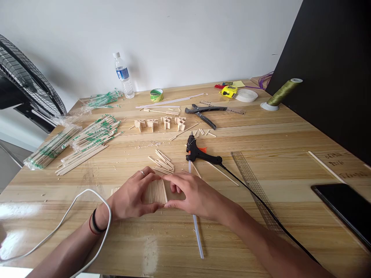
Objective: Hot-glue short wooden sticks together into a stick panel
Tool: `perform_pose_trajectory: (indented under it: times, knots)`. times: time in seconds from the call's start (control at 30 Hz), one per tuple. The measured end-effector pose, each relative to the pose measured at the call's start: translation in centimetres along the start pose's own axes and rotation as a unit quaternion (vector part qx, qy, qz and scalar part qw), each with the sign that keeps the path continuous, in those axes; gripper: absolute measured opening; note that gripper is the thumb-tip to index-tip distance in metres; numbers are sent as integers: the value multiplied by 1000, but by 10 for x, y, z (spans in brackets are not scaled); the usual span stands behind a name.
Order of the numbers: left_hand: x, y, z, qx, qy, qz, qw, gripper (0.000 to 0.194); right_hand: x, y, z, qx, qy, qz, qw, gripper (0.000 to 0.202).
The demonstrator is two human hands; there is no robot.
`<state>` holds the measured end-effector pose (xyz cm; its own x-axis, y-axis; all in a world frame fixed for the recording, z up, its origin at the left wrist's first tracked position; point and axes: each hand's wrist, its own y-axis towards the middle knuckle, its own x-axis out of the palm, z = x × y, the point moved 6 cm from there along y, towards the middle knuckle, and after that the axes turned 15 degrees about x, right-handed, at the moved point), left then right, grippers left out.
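A flat row of short wooden sticks (152, 192), laid side by side, lies on the table at the front middle. My left hand (131, 195) spans it, thumb on the near edge and fingers on the far edge, and hides part of it. At its right end stands one stick (165, 191), which my right hand (193, 193) grips by both ends between thumb and fingertips. Whether this stick is fixed to the row, I cannot tell. Just beyond my hands are a pile of cut sticks (162, 162) and a black hot glue gun (199, 152) with a clear glue stick (198, 235) in it.
Small stick assemblies (166, 122) stand farther back, near black cutters (203, 112). Wrapped chopsticks (92, 133) lie left, by a water bottle (123, 77) and a fan (26, 73). To the right are a clear ruler (252, 181), a phone (342, 208) and a thread spool (282, 94).
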<state>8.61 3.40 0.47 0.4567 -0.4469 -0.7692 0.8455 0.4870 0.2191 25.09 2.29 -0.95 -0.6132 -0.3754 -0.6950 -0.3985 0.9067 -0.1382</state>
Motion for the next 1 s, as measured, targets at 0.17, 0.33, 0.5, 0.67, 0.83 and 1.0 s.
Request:
perform_pose_trajectory:
  times: [0.17, 0.33, 0.5, 0.67, 0.83, 1.0]
  knots:
    - [0, 0, 0, -1, 3, -5, 1000, 54, 0, 0, 0, 1, 0, -1, 1000, 71]
    - [0, 0, 0, -2, 3, -7, 1000, 54, 0, 0, 0, 5, 0, -9, 1000, 69]
    - [1, 0, -1, -5, 2, -8, 1000, 55, 0, 1, 0, 5, 1, -8, 1000, 71]
    - [2, -1, -2, -5, 1, -7, 1000, 55, 0, 1, -1, 3, 0, -4, 1000, 71]
    - [1, 0, -1, -5, 2, -6, 1000, 54, -1, 1, -2, 3, 1, -2, 1000, 70]
    - [0, 0, -1, -6, 4, -6, 1000, 53, 0, 1, -1, 2, -1, -2, 1000, 71]
